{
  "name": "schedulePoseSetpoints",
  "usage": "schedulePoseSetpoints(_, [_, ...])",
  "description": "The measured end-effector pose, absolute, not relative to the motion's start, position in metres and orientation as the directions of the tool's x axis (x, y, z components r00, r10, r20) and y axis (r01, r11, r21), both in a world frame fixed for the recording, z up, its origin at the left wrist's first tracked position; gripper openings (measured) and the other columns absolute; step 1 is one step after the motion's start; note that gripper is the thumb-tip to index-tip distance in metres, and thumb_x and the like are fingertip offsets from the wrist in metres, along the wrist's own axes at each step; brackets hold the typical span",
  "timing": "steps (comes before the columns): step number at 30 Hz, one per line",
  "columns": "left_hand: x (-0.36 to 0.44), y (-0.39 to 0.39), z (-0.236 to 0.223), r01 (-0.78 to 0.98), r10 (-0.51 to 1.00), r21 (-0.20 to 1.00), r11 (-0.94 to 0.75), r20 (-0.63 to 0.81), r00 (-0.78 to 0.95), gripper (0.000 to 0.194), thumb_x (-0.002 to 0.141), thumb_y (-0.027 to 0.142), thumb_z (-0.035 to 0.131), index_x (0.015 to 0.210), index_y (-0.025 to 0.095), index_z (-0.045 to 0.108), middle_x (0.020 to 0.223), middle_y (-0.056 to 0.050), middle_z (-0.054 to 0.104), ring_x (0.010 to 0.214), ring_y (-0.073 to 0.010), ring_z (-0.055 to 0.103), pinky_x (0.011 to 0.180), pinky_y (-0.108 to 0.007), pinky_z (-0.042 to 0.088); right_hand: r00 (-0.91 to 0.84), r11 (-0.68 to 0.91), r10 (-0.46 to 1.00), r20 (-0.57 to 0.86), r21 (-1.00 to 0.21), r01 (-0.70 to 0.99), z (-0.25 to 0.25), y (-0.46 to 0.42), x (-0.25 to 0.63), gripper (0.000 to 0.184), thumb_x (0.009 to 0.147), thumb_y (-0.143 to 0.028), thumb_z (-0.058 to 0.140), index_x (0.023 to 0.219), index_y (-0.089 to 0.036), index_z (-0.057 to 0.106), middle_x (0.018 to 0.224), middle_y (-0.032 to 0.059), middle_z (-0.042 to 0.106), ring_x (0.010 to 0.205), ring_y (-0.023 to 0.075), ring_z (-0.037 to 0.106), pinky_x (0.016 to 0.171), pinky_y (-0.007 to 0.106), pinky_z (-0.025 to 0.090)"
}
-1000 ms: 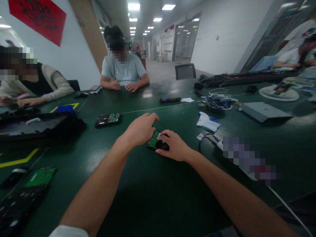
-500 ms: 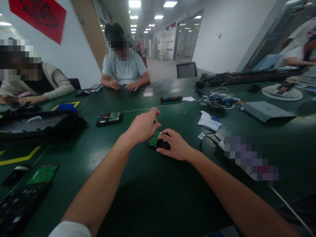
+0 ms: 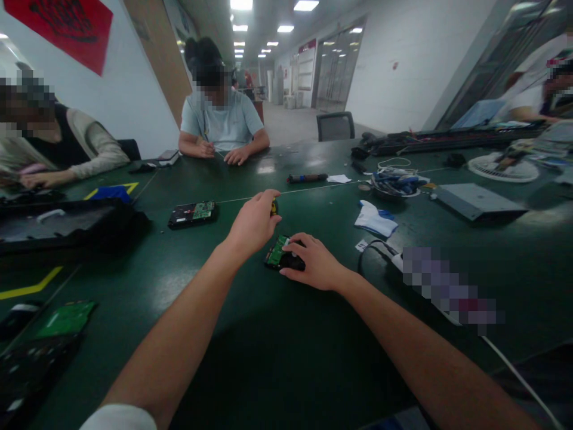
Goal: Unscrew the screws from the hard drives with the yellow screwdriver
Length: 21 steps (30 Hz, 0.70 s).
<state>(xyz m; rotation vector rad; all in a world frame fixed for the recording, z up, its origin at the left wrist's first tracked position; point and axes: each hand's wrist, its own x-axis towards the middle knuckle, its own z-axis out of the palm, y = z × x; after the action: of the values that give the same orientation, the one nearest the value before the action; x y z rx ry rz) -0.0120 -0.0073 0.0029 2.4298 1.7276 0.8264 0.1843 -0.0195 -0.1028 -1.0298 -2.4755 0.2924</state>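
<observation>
My right hand (image 3: 316, 263) grips a small hard drive (image 3: 276, 254), thumb on the near edge and fingers over its top. The drive lies on the dark green table (image 3: 286, 334), its green circuit board facing up. Beyond it and to the left, my left hand (image 3: 254, 221) is raised, fingers curled around a yellow-and-black tool (image 3: 274, 207). Most of that tool is hidden behind the hand, so its tip cannot be seen. A second hard drive (image 3: 192, 214) rests farther left, board side up.
At left are a black tray (image 3: 67, 230) and larger drive-like parts with a green board (image 3: 67, 318). On the right lie a glove (image 3: 375, 220), a power strip (image 3: 430, 286) with its cable, a bowl of wires (image 3: 396, 182) and a grey metal case (image 3: 478, 200). Co-workers sit around the table.
My left hand has lifted slightly away from the drive, up and left, and more of the yellow-and-black tool shows. My right hand stays on the drive.
</observation>
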Motion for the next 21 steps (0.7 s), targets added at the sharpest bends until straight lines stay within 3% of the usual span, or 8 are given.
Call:
schedulePoseSetpoints(7, [-0.0092,-0.0124,0.0042,0.948,0.906,0.164,-0.271,0.377,0.194,0.057,0.097,0.017,0.064,0.153,0.020,0.052,0.137,-0.014,0.064,0.119,-0.0285,0.068,0.100,-0.040,0.055,-0.626,0.689,0.724,0.290,-0.357,0.631,-0.1009,-0.0201,0.1841,0.055,0.091,-0.053,0.075,0.132,-0.019,0.065,0.139,0.0178,0.056,0.127,0.0364,0.056,0.109,0.057,0.047])
schedulePoseSetpoints(13, [-0.0082,-0.0127,0.0016,0.969,0.928,0.099,-0.225,0.325,0.182,0.064,0.100,0.022,0.060,0.159,0.012,0.037,0.160,-0.023,0.049,0.132,-0.0336,0.063,0.102,-0.042,0.055,-0.629,0.703,0.711,0.315,-0.349,0.620,-0.1023,-0.0194,0.1849,0.052,0.090,-0.053,0.075,0.130,-0.021,0.066,0.136,0.0163,0.057,0.123,0.0353,0.058,0.106,0.057,0.048])
schedulePoseSetpoints(16, [-0.0063,-0.0106,-0.0009,0.967,0.937,0.151,-0.207,0.314,0.152,0.066,0.099,0.035,0.065,0.154,0.011,0.038,0.150,-0.026,0.058,0.126,-0.0356,0.067,0.098,-0.043,0.055,-0.634,0.710,0.704,0.320,-0.347,0.613,-0.1023,-0.0193,0.1853,0.052,0.090,-0.052,0.075,0.130,-0.020,0.065,0.136,0.0166,0.057,0.123,0.0351,0.058,0.106,0.056,0.048])
schedulePoseSetpoints(18, [-0.0056,-0.0094,-0.0021,0.960,0.933,0.182,-0.212,0.329,0.144,0.055,0.100,0.035,0.063,0.147,0.013,0.045,0.136,-0.023,0.068,0.116,-0.0345,0.071,0.092,-0.042,0.056,-0.636,0.709,0.704,0.315,-0.347,0.614,-0.1017,-0.0196,0.1854,0.052,0.091,-0.052,0.075,0.130,-0.019,0.065,0.136,0.0172,0.057,0.124,0.0352,0.057,0.106,0.056,0.048])
schedulePoseSetpoints(21, [-0.0066,-0.0088,-0.0031,0.947,0.892,0.179,-0.266,0.417,0.172,0.034,0.100,0.029,0.062,0.133,0.019,0.058,0.128,-0.016,0.070,0.112,-0.0306,0.071,0.089,-0.039,0.056,-0.633,0.703,0.711,0.307,-0.348,0.620,-0.1007,-0.0203,0.1851,0.052,0.091,-0.052,0.074,0.130,-0.020,0.065,0.136,0.0172,0.057,0.124,0.0355,0.057,0.106,0.057,0.048])
